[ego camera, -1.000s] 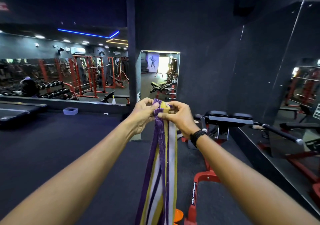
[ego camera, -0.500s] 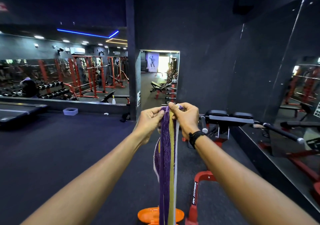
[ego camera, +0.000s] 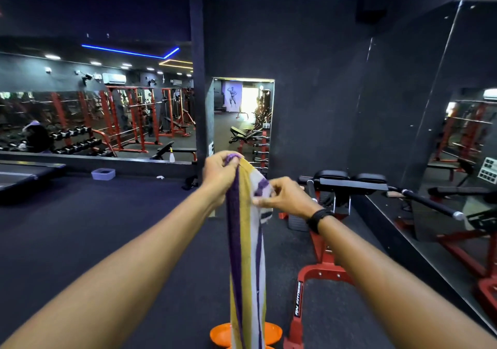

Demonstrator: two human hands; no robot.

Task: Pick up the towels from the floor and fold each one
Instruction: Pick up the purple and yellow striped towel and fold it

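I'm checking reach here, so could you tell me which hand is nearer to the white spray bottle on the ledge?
Left. The left hand grips the towel top just right of the spray bottle; the right hand pinches the towel's other edge, farther right and lower.

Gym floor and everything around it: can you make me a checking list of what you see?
Surface: dark gym floor, mostly bare.
Job's things: one striped towel, purple, yellow and white, hanging down in the air, not yet folded.
Clutter: orange dish on the floor under the towel; small tub and spray bottle by the mirror wall.
Hands: left hand pinches the towel's top; right hand pinches its edge lower down.
Cables: nothing seen.
Surroundings: red bench machine on the right, dumbbell rack, mirrors, black wristband.
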